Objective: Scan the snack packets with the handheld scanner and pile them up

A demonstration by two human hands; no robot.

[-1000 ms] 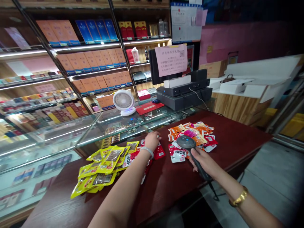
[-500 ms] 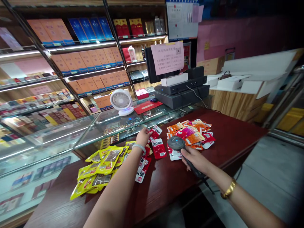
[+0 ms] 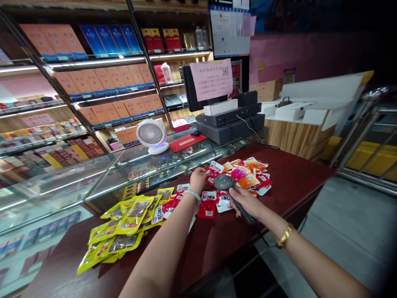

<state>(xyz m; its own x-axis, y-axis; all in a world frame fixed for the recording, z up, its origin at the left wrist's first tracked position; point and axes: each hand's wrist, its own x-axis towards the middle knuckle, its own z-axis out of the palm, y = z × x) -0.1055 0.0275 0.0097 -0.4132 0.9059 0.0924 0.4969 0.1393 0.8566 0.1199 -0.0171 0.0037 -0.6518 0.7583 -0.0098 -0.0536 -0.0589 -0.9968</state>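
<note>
My left hand [image 3: 199, 181] pinches a red and white snack packet [image 3: 214, 170] beside the orange pile. In my right hand [image 3: 245, 203] is a dark handheld barcode scanner [image 3: 225, 182], its head close to that packet. Under the scanner a red packet [image 3: 207, 205] and a white-topped packet [image 3: 223, 201] lie on the brown counter. The heap of orange, pink and red packets [image 3: 248, 180] spreads just beyond the scanner. Left of my forearm are yellow snack packets [image 3: 124, 225] in a stack, with more red and white packets [image 3: 167, 207] partly behind my arm.
A glass display case [image 3: 102, 176] borders the wooden counter [image 3: 297, 169]. On it stand a white fan [image 3: 151, 134] and a red mat [image 3: 187, 142]. The dark register [image 3: 229, 126] with a monitor is behind the packets. Metal railing [image 3: 356, 132] stands at right.
My left hand has moved right with the packet, up to the scanner's head. My right hand still grips the scanner. The whole view has shifted slightly.
</note>
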